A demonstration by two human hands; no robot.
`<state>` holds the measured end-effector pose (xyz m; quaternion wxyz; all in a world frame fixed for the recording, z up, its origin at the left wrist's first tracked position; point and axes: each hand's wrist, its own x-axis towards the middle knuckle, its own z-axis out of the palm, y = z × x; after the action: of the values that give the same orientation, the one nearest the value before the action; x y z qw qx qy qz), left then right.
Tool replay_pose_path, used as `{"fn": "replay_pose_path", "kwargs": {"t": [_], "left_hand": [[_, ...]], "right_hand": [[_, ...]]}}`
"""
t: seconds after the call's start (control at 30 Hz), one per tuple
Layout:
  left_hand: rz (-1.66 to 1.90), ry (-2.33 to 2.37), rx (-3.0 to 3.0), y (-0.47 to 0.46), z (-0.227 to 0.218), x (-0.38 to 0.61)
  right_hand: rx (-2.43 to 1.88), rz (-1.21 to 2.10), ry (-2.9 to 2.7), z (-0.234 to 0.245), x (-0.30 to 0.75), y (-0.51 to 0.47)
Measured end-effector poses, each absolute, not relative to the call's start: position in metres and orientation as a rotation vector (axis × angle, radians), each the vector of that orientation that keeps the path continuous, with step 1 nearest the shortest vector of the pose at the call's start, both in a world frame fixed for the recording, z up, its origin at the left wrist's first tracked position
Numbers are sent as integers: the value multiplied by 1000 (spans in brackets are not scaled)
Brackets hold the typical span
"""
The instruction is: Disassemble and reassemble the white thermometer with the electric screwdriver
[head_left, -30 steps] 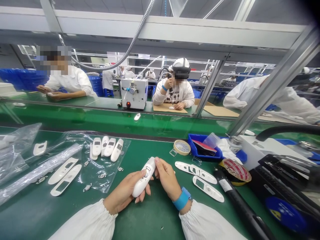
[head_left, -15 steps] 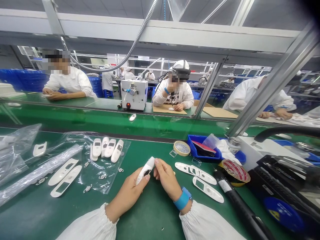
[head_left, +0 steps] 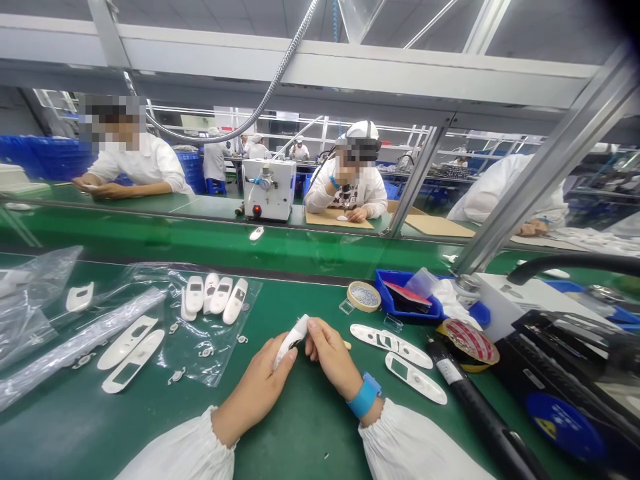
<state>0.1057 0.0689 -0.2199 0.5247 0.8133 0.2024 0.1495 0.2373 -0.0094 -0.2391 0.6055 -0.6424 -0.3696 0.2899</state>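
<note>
A slim white handheld device (head_left: 299, 329) with a dark oval spot is held at a slant above the green bench. My left hand (head_left: 263, 380) is closed round its lower part, the thumb along its side. At its upper end, the thumb and forefinger of my right hand (head_left: 331, 353) pinch the tip, with the other fingers curled. A pale yellow end (head_left: 347, 345) shows behind the right hand; whether I hold it is hidden. To the right lie several white casing shells (head_left: 416, 379). Two more long shells (head_left: 134, 361) lie on the left.
Several white devices with small screens (head_left: 220, 297) rest on clear plastic bags (head_left: 165, 287), with small metal parts around. A blue tray (head_left: 435, 307), a tape roll (head_left: 470, 340) and a black tool (head_left: 475, 400) stand right. Beyond, a green conveyor (head_left: 210, 243) carries parts; co-workers sit opposite.
The device has turned slightly in my hands, so its dark spot shows less. A white device on the conveyor has shifted left. The co-worker at far right has moved their arms.
</note>
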Motion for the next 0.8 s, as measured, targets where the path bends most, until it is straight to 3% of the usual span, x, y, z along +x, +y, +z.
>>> {"fn": "replay_pose_path", "kwargs": {"t": [0.5,0.8], "left_hand": [[604,659,2065,72,-220,105],[552,617,1934,72,-218,106]], "right_hand": [[-1367,759,-842,-232,233,-13],[-1333,825,-859,-229,231,-13]]}}
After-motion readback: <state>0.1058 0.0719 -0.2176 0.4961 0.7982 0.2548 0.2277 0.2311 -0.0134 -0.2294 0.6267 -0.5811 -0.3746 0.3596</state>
